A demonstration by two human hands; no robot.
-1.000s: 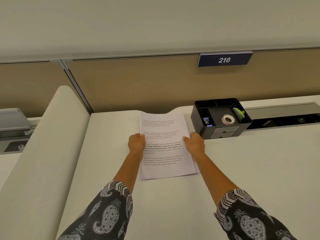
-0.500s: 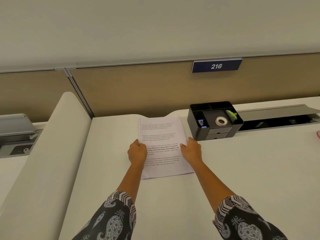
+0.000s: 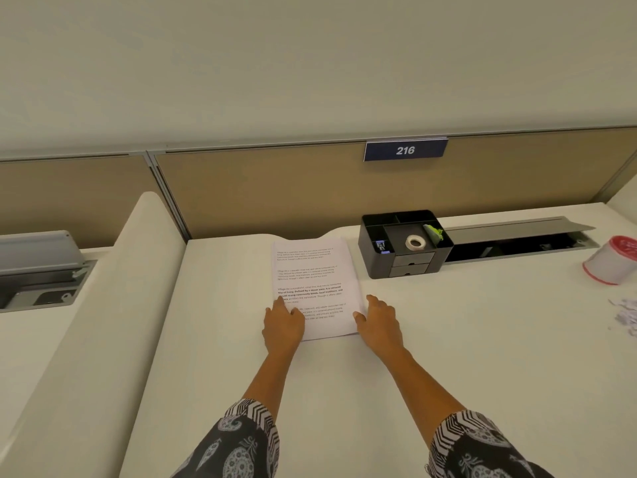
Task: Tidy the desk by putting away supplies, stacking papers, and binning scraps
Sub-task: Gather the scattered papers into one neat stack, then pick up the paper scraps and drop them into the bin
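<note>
Flanking the paper stack (image 3: 313, 270), both hands lie relaxed: left hand (image 3: 283, 326) on its corner, right hand (image 3: 377, 324) at its edge.

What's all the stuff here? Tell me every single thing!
paper stack: one, white, printed, middle of the desk
organiser: one, black, right of the papers
tape roll: one, white, organiser's middle tray
green item: one, organiser's right compartment, unclear what
blue item: one, small, organiser's left compartment
number sign: one, blue, 216, on the partition
tub: one, white and red, far right
paper scraps: small pile, white, right edge
cable-tray lid: one, grey, open, right of organiser
left hand: one, fingers on the papers' left edge
right hand: one, at the papers' right edge
sleeves: two, black-and-white patterned, bottom
</note>
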